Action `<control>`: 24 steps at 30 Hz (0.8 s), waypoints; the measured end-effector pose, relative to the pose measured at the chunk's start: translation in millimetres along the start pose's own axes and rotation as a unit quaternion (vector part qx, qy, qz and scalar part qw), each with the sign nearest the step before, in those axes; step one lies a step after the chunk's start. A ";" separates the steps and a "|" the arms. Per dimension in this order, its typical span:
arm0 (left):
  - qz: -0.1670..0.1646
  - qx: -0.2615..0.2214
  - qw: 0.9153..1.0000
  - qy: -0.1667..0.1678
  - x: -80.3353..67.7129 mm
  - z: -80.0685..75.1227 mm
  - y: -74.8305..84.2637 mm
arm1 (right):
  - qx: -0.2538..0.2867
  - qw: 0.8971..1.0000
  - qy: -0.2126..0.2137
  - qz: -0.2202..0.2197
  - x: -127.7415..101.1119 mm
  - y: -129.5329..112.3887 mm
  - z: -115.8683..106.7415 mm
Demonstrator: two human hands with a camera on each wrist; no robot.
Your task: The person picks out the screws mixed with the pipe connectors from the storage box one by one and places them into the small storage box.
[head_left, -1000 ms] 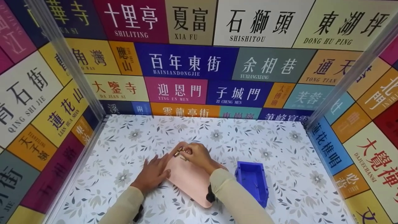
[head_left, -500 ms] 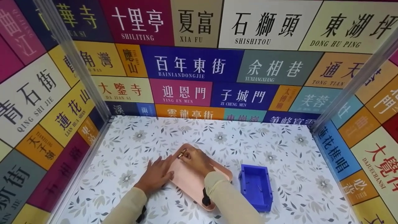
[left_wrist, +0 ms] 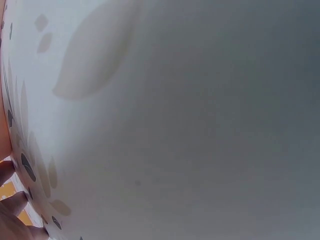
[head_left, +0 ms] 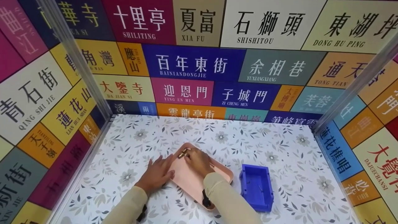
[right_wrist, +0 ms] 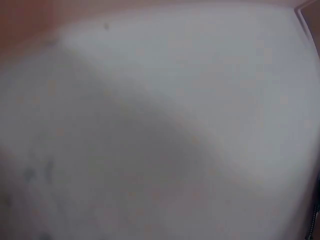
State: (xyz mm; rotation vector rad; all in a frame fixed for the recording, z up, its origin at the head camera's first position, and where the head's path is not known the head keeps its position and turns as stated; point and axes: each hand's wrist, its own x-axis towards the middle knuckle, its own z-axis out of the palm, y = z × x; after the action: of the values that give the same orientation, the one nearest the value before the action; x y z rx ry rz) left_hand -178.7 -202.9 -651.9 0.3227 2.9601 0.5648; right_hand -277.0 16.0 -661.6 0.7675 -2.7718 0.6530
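Observation:
A pink tray (head_left: 189,182) lies on the floral tabletop in the head view. My left hand (head_left: 158,174) rests flat on the table with its straight fingers against the tray's left edge. My right hand (head_left: 197,160) sits over the tray's far corner, fingers curled round small brass-coloured metal pieces (head_left: 183,153). The left wrist view is a blurred close-up of the tablecloth with fingertips (left_wrist: 9,205) at its lower left. Nothing can be made out in the blurred right wrist view.
A blue plastic bin (head_left: 256,186) stands just right of the tray, a small thin item inside it. Walls covered in coloured sign panels (head_left: 192,63) close in the table at the back and both sides, with metal corner posts (head_left: 73,59).
The right hand with the brass pieces has shifted slightly right over the tray's far corner. The left hand has stayed at the tray's edge. The view itself has shifted a little.

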 end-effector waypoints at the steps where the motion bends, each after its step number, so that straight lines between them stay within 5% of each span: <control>1: 0.000 -0.001 1.000 -0.001 0.1 0.4 0.2 | -0.003 1.000 -0.004 -0.001 -0.4 0.1 -1.0; 10: -0.008 -0.008 1.000 -0.003 0.2 0.3 0.1 | 0.057 0.997 -0.046 0.008 -2.7 -1.0 -14.6; 24: 0.007 0.002 1.000 0.002 1.7 0.9 -2.2 | 0.172 0.985 -0.019 -0.018 -4.3 3.1 -43.8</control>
State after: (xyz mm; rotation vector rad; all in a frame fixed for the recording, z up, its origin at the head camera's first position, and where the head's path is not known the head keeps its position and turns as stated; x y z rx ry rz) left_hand -180.6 -204.2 -653.7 0.3422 2.9652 0.5629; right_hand -272.1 40.5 -625.3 0.8994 -2.7046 1.1401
